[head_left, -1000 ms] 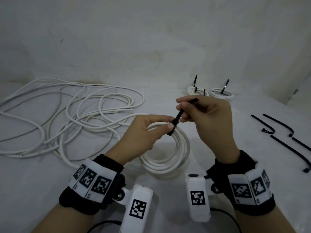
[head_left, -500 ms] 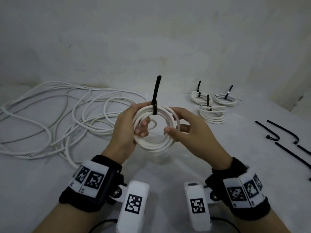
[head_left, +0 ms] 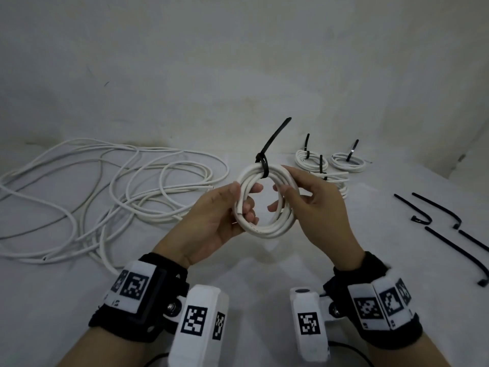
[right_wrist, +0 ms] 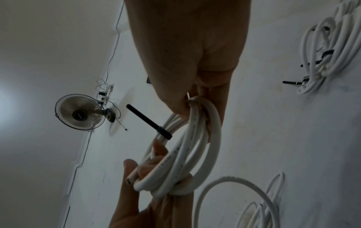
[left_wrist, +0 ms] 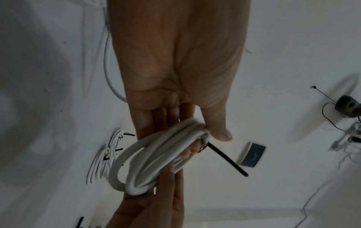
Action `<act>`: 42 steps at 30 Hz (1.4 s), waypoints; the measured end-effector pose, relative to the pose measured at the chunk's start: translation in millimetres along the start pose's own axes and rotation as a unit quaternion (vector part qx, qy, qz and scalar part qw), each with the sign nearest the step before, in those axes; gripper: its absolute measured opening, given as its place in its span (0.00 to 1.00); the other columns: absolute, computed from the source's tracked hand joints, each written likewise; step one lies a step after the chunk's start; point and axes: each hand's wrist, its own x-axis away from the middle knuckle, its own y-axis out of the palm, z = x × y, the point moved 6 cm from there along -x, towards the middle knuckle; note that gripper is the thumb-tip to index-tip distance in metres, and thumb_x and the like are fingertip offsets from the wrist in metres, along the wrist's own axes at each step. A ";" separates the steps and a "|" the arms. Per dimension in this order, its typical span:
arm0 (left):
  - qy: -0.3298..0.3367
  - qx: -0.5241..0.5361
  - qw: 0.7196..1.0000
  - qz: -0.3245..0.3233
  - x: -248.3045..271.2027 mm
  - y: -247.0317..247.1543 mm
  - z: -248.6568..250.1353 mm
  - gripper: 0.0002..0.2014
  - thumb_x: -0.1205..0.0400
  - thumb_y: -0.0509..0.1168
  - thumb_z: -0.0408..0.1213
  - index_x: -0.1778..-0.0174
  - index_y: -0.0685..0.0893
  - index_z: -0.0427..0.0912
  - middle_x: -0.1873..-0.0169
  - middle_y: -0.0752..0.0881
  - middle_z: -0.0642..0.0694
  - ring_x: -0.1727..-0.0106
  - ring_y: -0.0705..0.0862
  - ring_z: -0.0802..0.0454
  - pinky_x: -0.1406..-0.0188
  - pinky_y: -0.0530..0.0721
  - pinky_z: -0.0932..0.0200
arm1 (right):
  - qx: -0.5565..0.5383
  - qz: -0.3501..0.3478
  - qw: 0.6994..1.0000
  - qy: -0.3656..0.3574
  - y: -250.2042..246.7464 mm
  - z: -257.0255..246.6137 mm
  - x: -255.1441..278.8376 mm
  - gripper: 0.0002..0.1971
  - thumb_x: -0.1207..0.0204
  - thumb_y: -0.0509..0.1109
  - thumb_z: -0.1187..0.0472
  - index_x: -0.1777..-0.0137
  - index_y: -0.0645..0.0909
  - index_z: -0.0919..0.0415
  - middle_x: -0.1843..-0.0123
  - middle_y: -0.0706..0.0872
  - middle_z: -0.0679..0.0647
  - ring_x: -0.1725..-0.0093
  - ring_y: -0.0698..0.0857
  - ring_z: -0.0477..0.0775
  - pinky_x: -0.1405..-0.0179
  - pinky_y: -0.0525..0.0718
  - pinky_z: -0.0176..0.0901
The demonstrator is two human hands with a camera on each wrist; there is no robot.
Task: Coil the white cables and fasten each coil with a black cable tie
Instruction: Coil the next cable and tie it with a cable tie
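coil (head_left: 265, 201) tied, cable tie (head_left: 264, 165) snug | left hand (head_left: 211, 221), right hand (head_left: 316, 207) fingers both gripping its rim | set flat beside finished coils (head_left: 321, 168) on tabletop (head_left: 264, 266), tail up

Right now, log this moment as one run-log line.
left hand: grips coil | right hand: grips coil | cable tie: cinched on | tail: untrimmed

Smooth white plastic-sheathed coil (head_left: 264, 229), matt black tie (head_left: 265, 168)

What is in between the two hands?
In the head view, a tied coil of white cable with a black cable tie sits between the left hand and right hand; both hold it.
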 end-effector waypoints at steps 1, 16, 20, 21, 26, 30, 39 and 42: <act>-0.002 -0.002 1.000 -0.002 0.1 -0.6 -0.9 0.27 0.40 0.80 0.58 0.52 0.91 0.43 0.70 0.81 0.50 0.68 0.82 0.56 0.54 0.86 0.59 | -0.006 -0.004 1.000 0.000 -0.6 0.7 -0.8 0.13 0.18 0.64 0.68 0.37 0.83 0.59 0.55 0.89 0.53 0.66 0.91 0.47 0.65 0.86 0.33; -0.044 0.034 0.998 -0.010 0.0 -7.8 -7.2 0.29 0.43 0.83 0.52 0.51 0.91 0.39 0.67 0.85 0.48 0.66 0.85 0.55 0.55 0.87 0.60 | -0.361 -0.047 0.929 0.069 24.0 7.4 1.2 0.18 0.19 0.56 0.56 0.36 0.79 0.63 0.64 0.75 0.54 0.79 0.65 0.44 0.81 0.70 0.34; -0.058 0.009 0.998 -0.027 -0.1 -3.8 -11.5 0.22 0.41 0.83 0.52 0.59 0.91 0.42 0.70 0.83 0.49 0.68 0.84 0.56 0.52 0.87 0.60 | -0.352 -0.023 0.932 0.081 22.9 9.8 2.1 0.16 0.14 0.52 0.60 0.40 0.81 0.64 0.67 0.72 0.53 0.81 0.61 0.42 0.84 0.66 0.32; -0.056 0.007 0.998 -0.023 -1.0 -2.3 -12.3 0.21 0.41 0.83 0.52 0.60 0.90 0.43 0.71 0.83 0.49 0.68 0.83 0.56 0.53 0.87 0.60 | -0.353 -0.020 0.931 0.084 22.0 9.7 2.0 0.16 0.13 0.52 0.61 0.41 0.81 0.64 0.67 0.72 0.53 0.81 0.61 0.42 0.84 0.65 0.31; -0.040 0.004 0.999 -0.020 -1.3 -2.2 -10.1 0.22 0.39 0.82 0.52 0.56 0.90 0.41 0.67 0.83 0.46 0.63 0.85 0.53 0.53 0.87 0.59 | -0.341 -0.008 0.937 0.073 19.6 4.3 0.9 0.16 0.13 0.52 0.61 0.42 0.81 0.63 0.67 0.74 0.52 0.81 0.62 0.42 0.84 0.65 0.31; -0.044 0.035 0.998 -0.008 0.3 -0.7 -11.8 0.18 0.33 0.79 0.47 0.56 0.86 0.39 0.68 0.82 0.45 0.61 0.86 0.48 0.53 0.87 0.57 | -0.299 0.004 0.952 0.064 18.2 5.7 1.6 0.15 0.13 0.53 0.61 0.41 0.80 0.64 0.65 0.75 0.54 0.80 0.64 0.43 0.84 0.67 0.33; -0.008 0.063 0.995 0.082 -6.1 0.1 -7.4 0.12 0.20 0.56 0.42 0.50 0.78 0.37 0.69 0.79 0.47 0.67 0.82 0.53 0.59 0.87 0.57 | 0.023 0.037 0.997 0.065 9.3 16.5 -0.1 0.09 0.16 0.62 0.53 0.45 0.76 0.58 0.65 0.80 0.53 0.75 0.79 0.42 0.80 0.80 0.36; -0.020 0.041 0.993 0.106 -7.8 -1.7 -9.6 0.18 0.14 0.51 0.43 0.45 0.82 0.37 0.64 0.84 0.44 0.62 0.86 0.51 0.59 0.88 0.57 | 0.020 0.060 0.995 0.075 6.3 16.3 -1.0 0.07 0.16 0.62 0.55 0.47 0.77 0.58 0.66 0.81 0.56 0.79 0.78 0.44 0.84 0.79 0.37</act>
